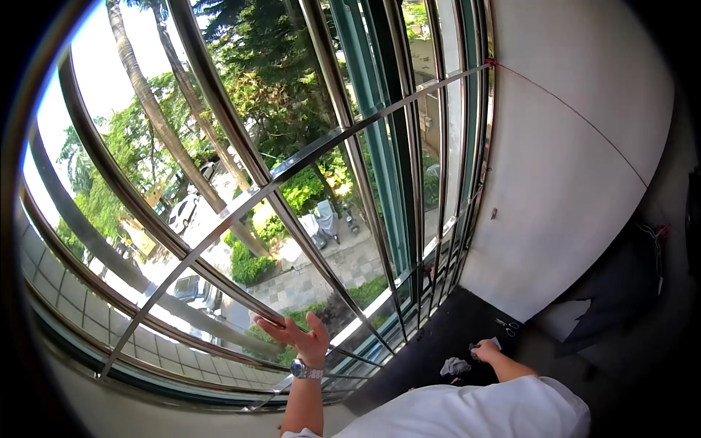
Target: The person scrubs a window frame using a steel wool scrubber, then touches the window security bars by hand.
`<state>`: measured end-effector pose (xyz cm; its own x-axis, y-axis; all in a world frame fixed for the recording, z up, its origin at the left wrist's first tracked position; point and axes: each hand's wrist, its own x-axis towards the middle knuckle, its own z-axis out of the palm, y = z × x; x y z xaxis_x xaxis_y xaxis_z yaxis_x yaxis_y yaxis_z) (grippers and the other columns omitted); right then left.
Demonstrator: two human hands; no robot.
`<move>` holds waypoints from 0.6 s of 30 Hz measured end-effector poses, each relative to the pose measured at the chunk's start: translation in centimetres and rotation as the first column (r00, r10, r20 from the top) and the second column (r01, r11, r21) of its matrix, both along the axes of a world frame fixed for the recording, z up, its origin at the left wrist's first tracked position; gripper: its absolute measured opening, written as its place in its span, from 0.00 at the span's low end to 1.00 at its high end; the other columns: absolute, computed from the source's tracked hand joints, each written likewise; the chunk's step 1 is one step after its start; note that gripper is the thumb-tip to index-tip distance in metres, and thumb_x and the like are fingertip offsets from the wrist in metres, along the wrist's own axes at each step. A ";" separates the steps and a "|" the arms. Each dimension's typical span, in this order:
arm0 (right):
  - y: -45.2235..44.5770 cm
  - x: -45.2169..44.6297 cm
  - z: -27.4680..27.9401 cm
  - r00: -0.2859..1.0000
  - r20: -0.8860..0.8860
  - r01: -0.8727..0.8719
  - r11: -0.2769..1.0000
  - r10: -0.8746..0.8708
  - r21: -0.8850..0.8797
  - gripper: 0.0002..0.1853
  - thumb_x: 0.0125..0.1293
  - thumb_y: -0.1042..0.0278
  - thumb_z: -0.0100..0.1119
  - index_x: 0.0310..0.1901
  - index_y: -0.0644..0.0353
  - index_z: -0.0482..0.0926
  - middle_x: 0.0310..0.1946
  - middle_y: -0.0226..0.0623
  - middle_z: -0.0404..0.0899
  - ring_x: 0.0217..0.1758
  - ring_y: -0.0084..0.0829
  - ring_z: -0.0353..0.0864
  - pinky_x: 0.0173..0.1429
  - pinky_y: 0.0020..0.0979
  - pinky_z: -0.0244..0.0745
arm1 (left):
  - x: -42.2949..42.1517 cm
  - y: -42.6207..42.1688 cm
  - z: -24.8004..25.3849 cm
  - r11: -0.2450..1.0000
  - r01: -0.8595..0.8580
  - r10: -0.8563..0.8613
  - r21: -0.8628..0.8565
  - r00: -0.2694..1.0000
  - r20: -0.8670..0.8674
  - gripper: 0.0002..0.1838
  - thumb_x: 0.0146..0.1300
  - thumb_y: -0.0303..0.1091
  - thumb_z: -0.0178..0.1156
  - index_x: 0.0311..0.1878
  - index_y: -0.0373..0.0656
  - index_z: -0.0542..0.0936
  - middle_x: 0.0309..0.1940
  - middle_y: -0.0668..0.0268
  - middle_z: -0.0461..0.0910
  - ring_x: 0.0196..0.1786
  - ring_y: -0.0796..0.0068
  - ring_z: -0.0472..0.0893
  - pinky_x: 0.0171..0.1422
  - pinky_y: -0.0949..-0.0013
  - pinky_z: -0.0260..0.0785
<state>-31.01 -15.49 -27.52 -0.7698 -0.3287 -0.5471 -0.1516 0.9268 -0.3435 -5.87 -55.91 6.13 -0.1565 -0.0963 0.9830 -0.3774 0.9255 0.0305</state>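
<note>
My left hand [296,340], with a metal watch [305,370] on its wrist, is raised at the window bars. Its fingers are spread against a shiny metal bar [241,296], the thumb apart; I cannot tell how firmly they touch. Lower right, my right hand [485,351] is closed on a small grey cloth [496,342], mostly covered by the fingers. Just left of that hand a crumpled grey cloth [456,366] lies on a black surface [409,365]. Scissors [509,328] rest beyond it, near the white wall.
Vertical metal bars and a flat crossbar [307,155] span the window on the left. A thin red string [569,102] runs from the crossbar's end across the white wall [569,160]. Dark fabric [621,292] sits at right. Outside are trees, paving and parked vehicles.
</note>
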 end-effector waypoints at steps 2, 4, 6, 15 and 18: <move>-0.8 -0.1 1.7 0.999 0.029 0.034 0.997 -0.032 -0.067 0.22 0.54 0.49 0.69 0.44 0.58 0.87 0.44 0.48 0.86 0.50 0.48 0.84 0.56 0.42 0.78 | 0.0 -0.2 -0.3 1.000 0.027 -0.027 0.009 1.000 -0.009 0.39 0.68 0.26 0.52 0.80 0.52 0.50 0.78 0.40 0.32 0.80 0.32 0.38 0.79 0.36 0.41; -1.2 -0.4 2.2 0.999 0.029 0.024 0.996 -0.022 -0.081 0.23 0.54 0.50 0.69 0.45 0.59 0.87 0.44 0.48 0.86 0.50 0.48 0.84 0.56 0.41 0.78 | -0.1 0.1 0.1 0.999 0.044 -0.044 0.019 0.999 -0.006 0.39 0.68 0.25 0.52 0.79 0.52 0.50 0.78 0.40 0.31 0.80 0.32 0.37 0.79 0.36 0.41; -1.5 -0.5 2.9 0.999 0.033 0.032 0.995 -0.029 -0.095 0.23 0.54 0.50 0.69 0.45 0.60 0.87 0.44 0.48 0.86 0.50 0.48 0.84 0.56 0.41 0.78 | 0.2 0.1 0.1 0.999 0.027 -0.028 0.040 1.000 0.007 0.39 0.66 0.24 0.53 0.79 0.52 0.51 0.78 0.40 0.31 0.80 0.32 0.37 0.79 0.36 0.41; -9.5 -0.7 7.0 0.996 -0.034 -0.085 0.881 0.078 -0.465 0.20 0.56 0.52 0.68 0.44 0.59 0.86 0.43 0.47 0.85 0.48 0.46 0.84 0.54 0.41 0.78 | 0.6 2.0 1.3 0.988 -0.117 0.103 0.097 0.985 0.139 0.43 0.66 0.35 0.58 0.80 0.52 0.48 0.79 0.40 0.33 0.81 0.34 0.33 0.77 0.30 0.27; -10.6 0.1 7.5 0.986 -0.080 -0.164 0.844 0.143 -0.511 0.20 0.57 0.52 0.68 0.45 0.59 0.86 0.43 0.47 0.85 0.48 0.45 0.84 0.53 0.40 0.78 | 0.7 3.0 1.7 0.992 -0.126 0.117 0.029 0.972 0.205 0.41 0.68 0.37 0.56 0.80 0.42 0.49 0.79 0.39 0.37 0.81 0.36 0.34 0.79 0.34 0.26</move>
<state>-30.89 -26.09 -20.04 -0.7026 -0.6703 -0.2388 -0.2995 0.5829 -0.7553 -5.21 -52.89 7.86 -0.3367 -0.1666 0.9268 -0.4892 0.8719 -0.0210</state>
